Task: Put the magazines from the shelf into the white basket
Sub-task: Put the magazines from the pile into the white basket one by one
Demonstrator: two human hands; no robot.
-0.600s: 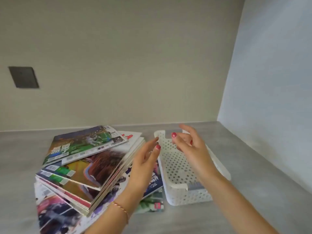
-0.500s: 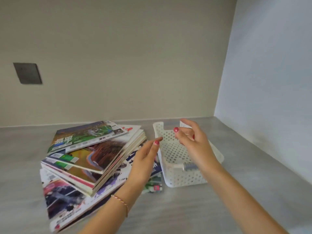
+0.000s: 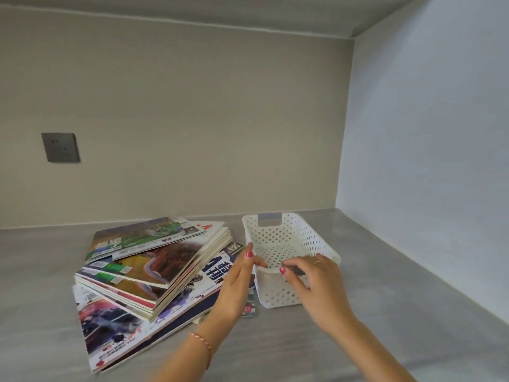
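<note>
From the head camera I'm seeing both hands gripping the near rim of the white basket — left hand at its corner, right hand pinching the handle. The magazines are lying stacked on the shelf just beside it.

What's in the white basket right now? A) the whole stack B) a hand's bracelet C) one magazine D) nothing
D: the white basket shows only its bare perforated floor, while the magazines sit piled on the shelf beside it.
</note>
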